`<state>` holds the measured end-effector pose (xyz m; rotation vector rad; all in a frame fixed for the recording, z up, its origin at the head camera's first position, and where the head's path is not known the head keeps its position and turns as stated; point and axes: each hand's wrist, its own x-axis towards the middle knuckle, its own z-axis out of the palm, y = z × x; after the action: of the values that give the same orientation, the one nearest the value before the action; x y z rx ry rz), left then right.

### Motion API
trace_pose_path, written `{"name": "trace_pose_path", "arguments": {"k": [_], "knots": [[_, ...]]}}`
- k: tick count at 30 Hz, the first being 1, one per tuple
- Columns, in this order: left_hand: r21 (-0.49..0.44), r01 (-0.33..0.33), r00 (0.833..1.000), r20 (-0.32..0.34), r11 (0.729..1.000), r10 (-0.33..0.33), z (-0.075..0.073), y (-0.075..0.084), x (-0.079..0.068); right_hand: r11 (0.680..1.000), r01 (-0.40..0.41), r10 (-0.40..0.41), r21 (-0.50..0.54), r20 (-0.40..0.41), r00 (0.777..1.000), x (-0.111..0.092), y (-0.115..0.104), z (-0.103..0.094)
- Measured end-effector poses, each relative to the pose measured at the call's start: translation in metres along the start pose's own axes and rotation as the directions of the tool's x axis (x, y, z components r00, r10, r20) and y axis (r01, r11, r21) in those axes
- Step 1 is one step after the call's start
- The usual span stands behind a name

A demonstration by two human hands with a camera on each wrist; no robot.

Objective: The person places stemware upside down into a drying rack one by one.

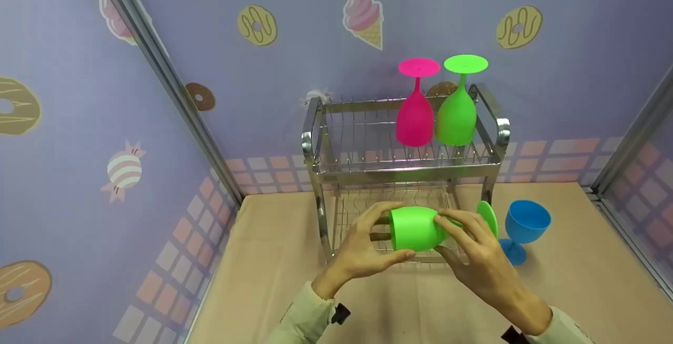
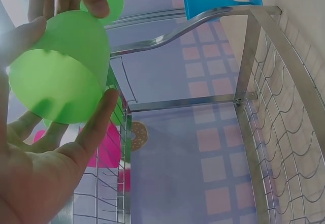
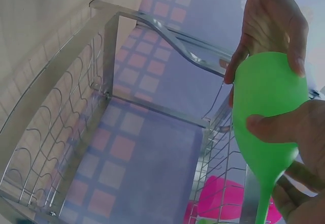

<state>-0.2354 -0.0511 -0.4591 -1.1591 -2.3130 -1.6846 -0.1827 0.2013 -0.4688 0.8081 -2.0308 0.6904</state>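
Note:
Both hands hold a bright green plastic goblet (image 1: 418, 230) on its side in front of the rack's lower tier. Its mouth faces left and its round foot points right. My left hand (image 1: 355, 252) grips the bowl near the rim, thumb below and fingers around the far side. The right hand (image 1: 483, 260) grips the bowl's narrowing end, its thumb lying on the bowl in the right wrist view; it hides most of the stem in the head view. In the left wrist view the goblet's open mouth (image 2: 56, 87) shows.
A two-tier metal dish rack (image 1: 405, 176) stands against the wall. On its top tier a pink goblet (image 1: 415, 121) and another green goblet (image 1: 456, 118) stand upside down. A blue goblet (image 1: 527, 222) is upright on the table (image 1: 589, 260) beside the rack.

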Motion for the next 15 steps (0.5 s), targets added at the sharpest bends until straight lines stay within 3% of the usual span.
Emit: {"name": "trace_pose_path", "arguments": {"k": [5,8,10,12,15], "knots": [[-0.022,0.018,0.999,-0.045,1.000,-0.019,-0.002,-0.001,-0.002,0.995,0.021,-0.010,0.094,-0.116,0.993,-0.013,0.002,0.002],[-0.031,0.052,0.996,-0.074,0.998,-0.054,-0.003,0.000,-0.004,0.985,-0.050,0.071,0.164,-0.123,0.990,-0.024,0.003,0.006],[-0.032,0.077,0.993,-0.088,0.997,-0.079,-0.003,0.000,-0.005,0.960,-0.137,0.164,0.242,-0.093,0.982,-0.030,0.001,0.010],[-0.018,0.101,0.990,-0.092,0.995,-0.102,-0.002,0.001,-0.006,0.897,-0.253,0.284,0.362,-0.032,0.958,-0.034,-0.002,0.015],[0.021,0.120,0.988,-0.097,0.993,-0.117,0.000,0.003,-0.007,0.725,-0.439,0.463,0.530,0.096,0.881,-0.036,-0.007,0.022]]}}
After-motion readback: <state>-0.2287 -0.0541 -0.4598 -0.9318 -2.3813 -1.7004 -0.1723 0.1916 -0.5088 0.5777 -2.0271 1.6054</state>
